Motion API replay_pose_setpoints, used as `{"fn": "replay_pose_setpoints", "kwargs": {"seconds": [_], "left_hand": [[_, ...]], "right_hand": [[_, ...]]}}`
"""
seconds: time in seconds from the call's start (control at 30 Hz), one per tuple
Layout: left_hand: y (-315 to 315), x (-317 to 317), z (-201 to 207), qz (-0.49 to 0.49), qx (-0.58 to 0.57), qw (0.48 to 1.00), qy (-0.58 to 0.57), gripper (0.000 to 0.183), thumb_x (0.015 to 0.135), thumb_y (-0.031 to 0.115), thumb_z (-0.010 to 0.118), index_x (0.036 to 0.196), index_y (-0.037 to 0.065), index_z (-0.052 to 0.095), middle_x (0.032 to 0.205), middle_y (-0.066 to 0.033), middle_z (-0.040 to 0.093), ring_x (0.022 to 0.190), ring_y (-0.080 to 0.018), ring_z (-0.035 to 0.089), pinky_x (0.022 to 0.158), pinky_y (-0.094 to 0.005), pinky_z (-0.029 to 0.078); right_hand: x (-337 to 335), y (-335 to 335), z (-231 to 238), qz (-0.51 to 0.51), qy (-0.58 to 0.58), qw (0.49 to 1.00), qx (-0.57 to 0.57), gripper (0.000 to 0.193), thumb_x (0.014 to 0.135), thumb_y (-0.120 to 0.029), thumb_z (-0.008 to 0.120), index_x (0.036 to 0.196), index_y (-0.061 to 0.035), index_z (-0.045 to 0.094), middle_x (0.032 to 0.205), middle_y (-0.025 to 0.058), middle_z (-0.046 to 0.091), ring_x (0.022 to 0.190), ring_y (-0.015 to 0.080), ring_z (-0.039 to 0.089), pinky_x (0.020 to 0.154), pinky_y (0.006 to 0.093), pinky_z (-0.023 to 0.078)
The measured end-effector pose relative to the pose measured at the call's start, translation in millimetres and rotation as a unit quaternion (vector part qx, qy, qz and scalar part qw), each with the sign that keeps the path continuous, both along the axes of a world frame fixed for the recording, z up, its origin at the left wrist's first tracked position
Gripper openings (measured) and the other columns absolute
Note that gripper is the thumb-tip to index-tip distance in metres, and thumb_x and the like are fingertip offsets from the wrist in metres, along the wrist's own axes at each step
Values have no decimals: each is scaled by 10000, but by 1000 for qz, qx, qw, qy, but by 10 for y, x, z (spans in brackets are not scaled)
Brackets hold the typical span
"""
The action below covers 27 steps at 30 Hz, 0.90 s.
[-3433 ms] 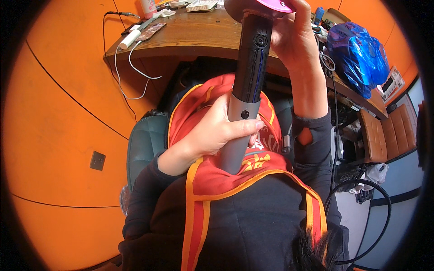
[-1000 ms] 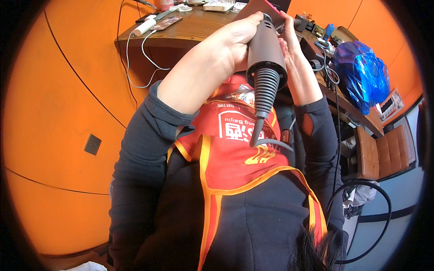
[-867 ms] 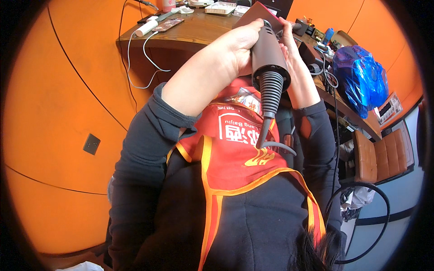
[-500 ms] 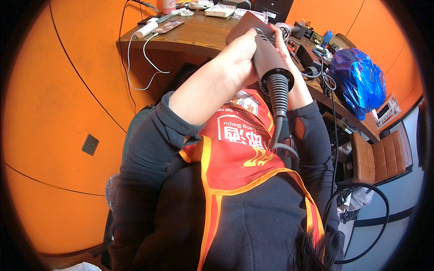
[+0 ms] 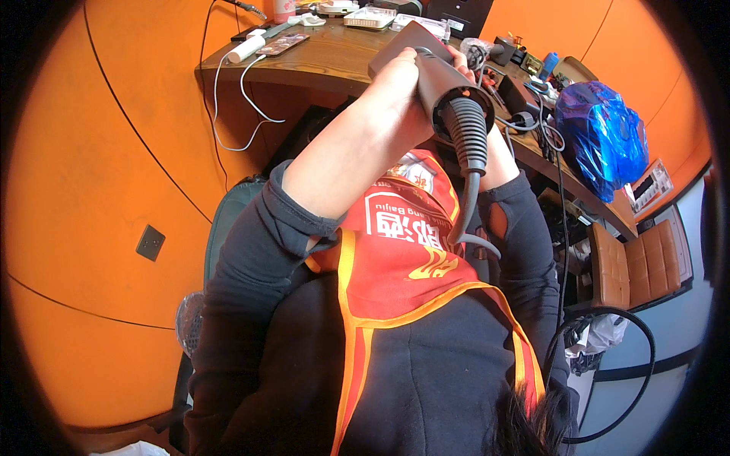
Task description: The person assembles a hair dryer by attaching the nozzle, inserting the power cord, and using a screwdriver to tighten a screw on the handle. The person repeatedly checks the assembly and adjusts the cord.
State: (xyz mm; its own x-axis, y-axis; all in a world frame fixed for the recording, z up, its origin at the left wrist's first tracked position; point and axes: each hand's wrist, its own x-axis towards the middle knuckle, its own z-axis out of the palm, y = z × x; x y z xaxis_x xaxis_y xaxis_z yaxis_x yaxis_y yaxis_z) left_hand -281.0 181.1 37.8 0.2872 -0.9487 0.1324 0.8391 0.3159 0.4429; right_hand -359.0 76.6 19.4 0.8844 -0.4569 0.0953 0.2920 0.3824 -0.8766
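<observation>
Above the desk's front edge I hold a dark brown handheld appliance (image 5: pixel 439 82) with a flat, angular head and a round handle; its exact kind does not show. My left hand (image 5: pixel 404 80) is wrapped round the handle from the left, thumb near the head. On the far right side, my right hand (image 5: pixel 459 64) has its fingers against the appliance, mostly hidden behind it. A ribbed black cable sleeve (image 5: pixel 464 135) comes out of the handle's round end, which points toward me. From it a grey cable (image 5: pixel 465 209) hangs over my red apron (image 5: pixel 403 292).
On the wooden desk (image 5: pixel 327 57) lie a phone (image 5: pixel 283 45), a white cylindrical device (image 5: pixel 246 49) and white trays (image 5: pixel 370 17). Cables and small parts crowd its right side, beside a blue plastic bag (image 5: pixel 601 137). A brown chair (image 5: pixel 639 254) stands right; a black cable (image 5: pixel 652 357) loops nearby.
The appliance has tilted: its cable end has risen and turned more toward me, so the handle looks shorter. Both hands have shifted slightly with it and keep their hold.
</observation>
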Motion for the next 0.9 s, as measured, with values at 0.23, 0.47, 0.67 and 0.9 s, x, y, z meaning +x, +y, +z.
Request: {"fn": "replay_pose_setpoints", "kwargs": {"seconds": [0.23,0.47,0.67,0.9], "left_hand": [[18,-23,-6,2,-10,1000,-7,385,951,326,248,969,15,475,733,-115,572,609,-227,555,608,-352,511],[48,-25,-13,-1,-18,1000,-10,381,949,328,262,964,18,483,735,-108,576,609,-219,561,599,-343,513],[69,-45,-20,2,-24,1000,-11,377,947,329,274,960,21,490,737,-103,580,610,-212,567,591,-336,514],[67,-53,-24,-3,-27,1000,-10,373,945,331,288,955,23,498,739,-97,584,610,-204,573,581,-327,515]], "right_hand": [[-21,13,-38,-5,-5,1000,2,593,737,-621,495,849,-39,528,611,8,528,439,75,492,379,177,443],[-8,31,-52,-4,-9,1000,7,582,741,-618,492,838,-46,530,611,7,528,462,84,500,401,197,452],[31,56,-33,-3,-17,1000,12,573,744,-616,488,827,-51,532,610,7,527,482,93,507,420,214,460],[86,78,-100,-6,-24,999,46,563,747,-614,484,816,-58,534,610,7,527,505,102,516,442,234,469]]}}
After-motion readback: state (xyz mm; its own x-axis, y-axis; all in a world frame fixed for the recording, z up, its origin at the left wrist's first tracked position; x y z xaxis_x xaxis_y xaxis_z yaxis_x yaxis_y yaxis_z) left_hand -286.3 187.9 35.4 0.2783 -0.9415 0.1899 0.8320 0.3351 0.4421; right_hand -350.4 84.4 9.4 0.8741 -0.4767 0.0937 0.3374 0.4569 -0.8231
